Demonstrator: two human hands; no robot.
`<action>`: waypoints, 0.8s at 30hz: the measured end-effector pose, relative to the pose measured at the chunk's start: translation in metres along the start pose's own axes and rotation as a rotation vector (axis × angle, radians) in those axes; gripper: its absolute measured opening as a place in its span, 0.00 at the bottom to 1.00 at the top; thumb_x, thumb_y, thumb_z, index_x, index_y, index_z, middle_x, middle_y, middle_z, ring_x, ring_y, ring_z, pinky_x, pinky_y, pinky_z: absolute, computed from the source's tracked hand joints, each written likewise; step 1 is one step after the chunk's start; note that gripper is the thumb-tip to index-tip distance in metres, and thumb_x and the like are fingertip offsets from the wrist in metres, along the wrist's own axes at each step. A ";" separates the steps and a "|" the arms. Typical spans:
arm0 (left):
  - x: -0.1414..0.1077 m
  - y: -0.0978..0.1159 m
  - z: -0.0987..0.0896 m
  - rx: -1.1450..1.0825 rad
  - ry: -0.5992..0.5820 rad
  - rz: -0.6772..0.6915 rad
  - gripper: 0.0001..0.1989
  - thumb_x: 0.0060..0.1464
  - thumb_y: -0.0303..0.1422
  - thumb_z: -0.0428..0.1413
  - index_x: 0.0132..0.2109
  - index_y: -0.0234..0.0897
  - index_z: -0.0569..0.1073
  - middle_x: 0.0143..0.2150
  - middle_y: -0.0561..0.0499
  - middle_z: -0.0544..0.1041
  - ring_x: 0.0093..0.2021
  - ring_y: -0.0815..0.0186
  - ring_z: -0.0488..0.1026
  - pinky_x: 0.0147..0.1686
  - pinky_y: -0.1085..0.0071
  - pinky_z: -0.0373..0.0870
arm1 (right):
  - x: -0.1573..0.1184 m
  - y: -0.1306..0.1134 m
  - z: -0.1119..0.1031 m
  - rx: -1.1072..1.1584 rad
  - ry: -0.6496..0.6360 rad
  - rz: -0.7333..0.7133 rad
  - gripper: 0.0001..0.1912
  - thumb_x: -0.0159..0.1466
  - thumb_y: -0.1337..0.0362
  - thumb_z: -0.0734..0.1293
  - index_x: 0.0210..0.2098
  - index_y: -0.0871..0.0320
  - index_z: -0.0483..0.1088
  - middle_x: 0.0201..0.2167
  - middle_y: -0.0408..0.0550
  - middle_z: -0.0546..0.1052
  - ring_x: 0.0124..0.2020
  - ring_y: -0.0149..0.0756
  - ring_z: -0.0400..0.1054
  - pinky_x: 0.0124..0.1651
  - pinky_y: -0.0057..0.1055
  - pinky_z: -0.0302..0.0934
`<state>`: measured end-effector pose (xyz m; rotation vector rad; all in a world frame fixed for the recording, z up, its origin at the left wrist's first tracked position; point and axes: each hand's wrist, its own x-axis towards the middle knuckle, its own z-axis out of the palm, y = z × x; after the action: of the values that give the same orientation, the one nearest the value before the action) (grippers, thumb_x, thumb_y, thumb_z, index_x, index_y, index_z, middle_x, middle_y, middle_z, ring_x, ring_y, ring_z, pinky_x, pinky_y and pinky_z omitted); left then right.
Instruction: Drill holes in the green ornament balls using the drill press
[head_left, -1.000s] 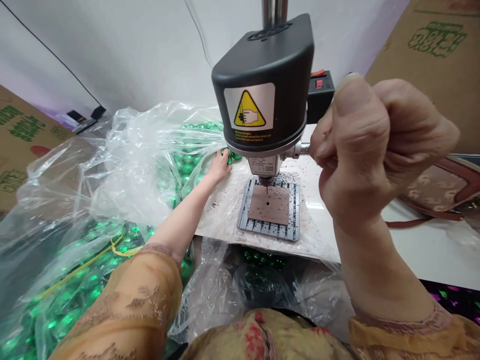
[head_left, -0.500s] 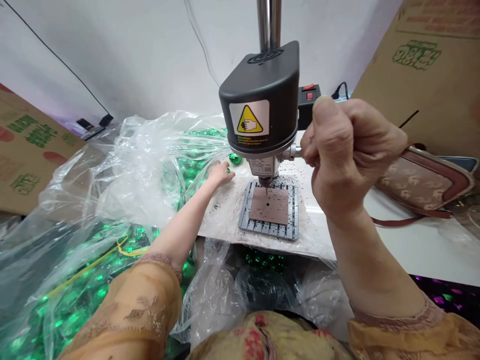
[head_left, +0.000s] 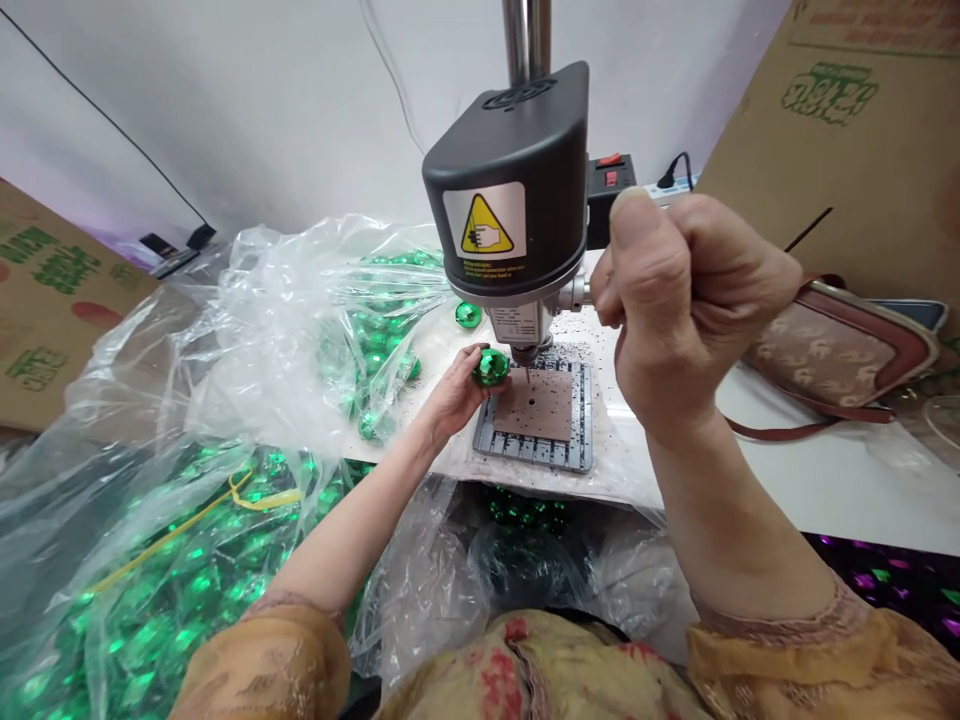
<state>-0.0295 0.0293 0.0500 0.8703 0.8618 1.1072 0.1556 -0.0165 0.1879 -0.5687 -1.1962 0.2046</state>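
Green faceted ball (head_left: 493, 368) held in the partly curled left hand (head_left: 457, 390), near the far left corner of the slotted base plate (head_left: 582, 428); right hand (head_left: 686, 305) closed in a fist on the lever (head_left: 580, 292), right of the black drill head (head_left: 510, 165)

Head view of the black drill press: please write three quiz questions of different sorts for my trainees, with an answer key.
1. Multiple choice: which of the hands holds the shiny green faceted ball?
A) left
B) right
C) both

2. True or false: the flat brown board lies on top of the grey slotted plate.

3. Fill in the colour: the warning sticker on the front of the black drill press shows a ____ triangle.

Key:
1. A, the left hand.
2. True.
3. Yellow.
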 end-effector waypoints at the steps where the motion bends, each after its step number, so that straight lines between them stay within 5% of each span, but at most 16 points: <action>1: -0.003 -0.007 0.000 -0.002 0.023 0.026 0.22 0.53 0.43 0.65 0.49 0.40 0.68 0.45 0.50 0.78 0.41 0.64 0.77 0.43 0.65 0.75 | 0.000 0.000 0.000 -0.009 -0.003 0.003 0.25 0.65 0.55 0.65 0.18 0.54 0.52 0.15 0.40 0.58 0.17 0.29 0.53 0.24 0.36 0.47; 5: -0.006 -0.029 -0.004 0.111 0.091 0.149 0.26 0.49 0.41 0.68 0.52 0.40 0.70 0.47 0.50 0.78 0.46 0.66 0.76 0.51 0.66 0.71 | 0.000 0.000 -0.001 -0.041 -0.009 -0.005 0.23 0.65 0.53 0.64 0.18 0.53 0.54 0.15 0.40 0.58 0.17 0.30 0.54 0.24 0.37 0.49; 9: -0.005 -0.042 -0.004 0.227 0.039 0.248 0.30 0.47 0.41 0.70 0.54 0.38 0.70 0.53 0.46 0.76 0.54 0.61 0.73 0.58 0.63 0.68 | 0.001 -0.001 -0.001 -0.107 -0.015 -0.037 0.23 0.66 0.52 0.62 0.19 0.53 0.53 0.15 0.40 0.58 0.17 0.30 0.54 0.22 0.36 0.50; 24: -0.013 -0.055 0.009 0.593 -0.143 0.393 0.28 0.49 0.40 0.69 0.54 0.39 0.69 0.54 0.44 0.74 0.57 0.56 0.71 0.60 0.57 0.66 | 0.002 0.001 0.001 -0.004 -0.001 -0.049 0.27 0.65 0.53 0.65 0.17 0.56 0.50 0.14 0.38 0.58 0.16 0.25 0.53 0.21 0.34 0.48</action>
<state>-0.0040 0.0036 0.0061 1.6462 0.9372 1.1175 0.1559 -0.0146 0.1896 -0.5426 -1.2101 0.1607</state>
